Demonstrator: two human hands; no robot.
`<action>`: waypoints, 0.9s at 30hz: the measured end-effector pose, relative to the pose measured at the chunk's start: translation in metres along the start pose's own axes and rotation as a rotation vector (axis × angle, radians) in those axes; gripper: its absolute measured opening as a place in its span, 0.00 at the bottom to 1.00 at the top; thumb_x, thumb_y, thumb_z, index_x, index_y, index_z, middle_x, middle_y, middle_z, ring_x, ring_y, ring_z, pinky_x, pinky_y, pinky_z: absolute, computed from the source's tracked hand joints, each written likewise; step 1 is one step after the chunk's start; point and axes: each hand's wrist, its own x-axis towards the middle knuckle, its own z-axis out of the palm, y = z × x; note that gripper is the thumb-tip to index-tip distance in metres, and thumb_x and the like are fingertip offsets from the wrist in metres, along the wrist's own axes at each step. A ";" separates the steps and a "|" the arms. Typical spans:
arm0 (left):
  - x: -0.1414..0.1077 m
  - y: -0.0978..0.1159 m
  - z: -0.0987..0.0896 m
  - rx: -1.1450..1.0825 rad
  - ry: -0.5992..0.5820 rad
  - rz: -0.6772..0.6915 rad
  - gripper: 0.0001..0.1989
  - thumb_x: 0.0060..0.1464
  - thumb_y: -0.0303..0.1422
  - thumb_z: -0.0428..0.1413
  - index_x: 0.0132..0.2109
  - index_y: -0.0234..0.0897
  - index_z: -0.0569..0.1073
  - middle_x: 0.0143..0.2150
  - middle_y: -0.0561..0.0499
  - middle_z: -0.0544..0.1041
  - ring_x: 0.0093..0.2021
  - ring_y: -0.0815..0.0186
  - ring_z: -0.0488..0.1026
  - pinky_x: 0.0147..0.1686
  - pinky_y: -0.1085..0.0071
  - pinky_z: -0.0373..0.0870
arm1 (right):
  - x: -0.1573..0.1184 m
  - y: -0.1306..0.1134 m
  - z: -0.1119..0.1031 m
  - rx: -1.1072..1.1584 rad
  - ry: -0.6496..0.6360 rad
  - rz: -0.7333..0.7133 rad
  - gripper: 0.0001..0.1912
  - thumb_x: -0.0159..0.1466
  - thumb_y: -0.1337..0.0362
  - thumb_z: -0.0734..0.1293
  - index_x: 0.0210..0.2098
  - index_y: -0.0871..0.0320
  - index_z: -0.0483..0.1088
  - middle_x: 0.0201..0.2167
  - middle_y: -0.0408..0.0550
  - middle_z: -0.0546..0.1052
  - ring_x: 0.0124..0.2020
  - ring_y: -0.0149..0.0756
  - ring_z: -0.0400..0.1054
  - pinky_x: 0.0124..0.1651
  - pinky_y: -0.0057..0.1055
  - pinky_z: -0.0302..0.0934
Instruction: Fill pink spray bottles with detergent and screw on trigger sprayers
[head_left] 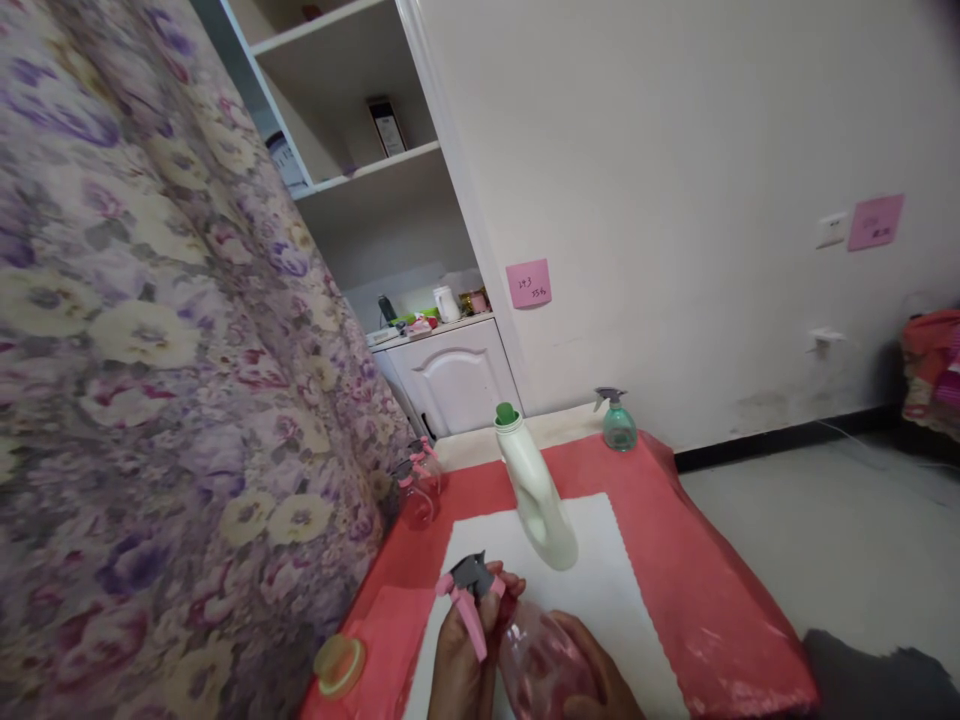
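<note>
The spray head [471, 577] is pink-and-grey, the curtain [187, 380] floral.

The left hand [491, 615] held a grey-and-pink spray head [471, 572] just beside a clear pink bottle [540, 660] in the right hand's [600, 668] grasp, above a white mat [607, 590] on a red tablecloth [720, 610]. Beyond them stood a pale jug [534, 490]. A green spray bottle [619, 430] stood near the far right corner, pink spray bottles [415, 502] by the flowered curtain [172, 400] on the left.
</note>
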 end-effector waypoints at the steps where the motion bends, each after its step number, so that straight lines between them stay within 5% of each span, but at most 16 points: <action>1: 0.000 0.000 0.000 -0.006 0.006 -0.003 0.17 0.43 0.35 0.68 0.42 0.36 0.77 0.37 0.50 0.81 0.42 0.59 0.78 0.51 0.62 0.72 | 0.000 0.001 0.000 0.007 -0.018 0.002 0.45 0.36 0.40 0.76 0.50 0.51 0.68 0.47 0.50 0.77 0.52 0.57 0.69 0.55 0.49 0.61; 9: 0.001 0.003 0.001 -0.048 -0.006 -0.003 0.14 0.46 0.32 0.67 0.40 0.36 0.76 0.35 0.50 0.81 0.38 0.62 0.79 0.39 0.69 0.74 | -0.001 0.007 -0.005 -0.062 0.011 0.003 0.44 0.39 0.46 0.76 0.54 0.51 0.66 0.51 0.52 0.75 0.52 0.55 0.69 0.54 0.46 0.62; 18: 0.003 -0.001 -0.004 0.051 0.036 -0.031 0.19 0.41 0.37 0.69 0.41 0.36 0.76 0.37 0.49 0.81 0.40 0.59 0.79 0.41 0.68 0.74 | -0.002 0.013 -0.007 -0.089 0.079 0.025 0.40 0.40 0.57 0.76 0.53 0.51 0.67 0.52 0.51 0.75 0.53 0.55 0.69 0.54 0.46 0.62; 27: 0.002 0.001 -0.003 0.081 0.000 -0.019 0.17 0.43 0.37 0.68 0.40 0.34 0.77 0.35 0.48 0.80 0.41 0.57 0.79 0.46 0.63 0.73 | -0.003 0.015 0.004 -0.113 0.129 -0.132 0.42 0.41 0.44 0.75 0.53 0.53 0.68 0.51 0.55 0.76 0.53 0.58 0.68 0.56 0.49 0.62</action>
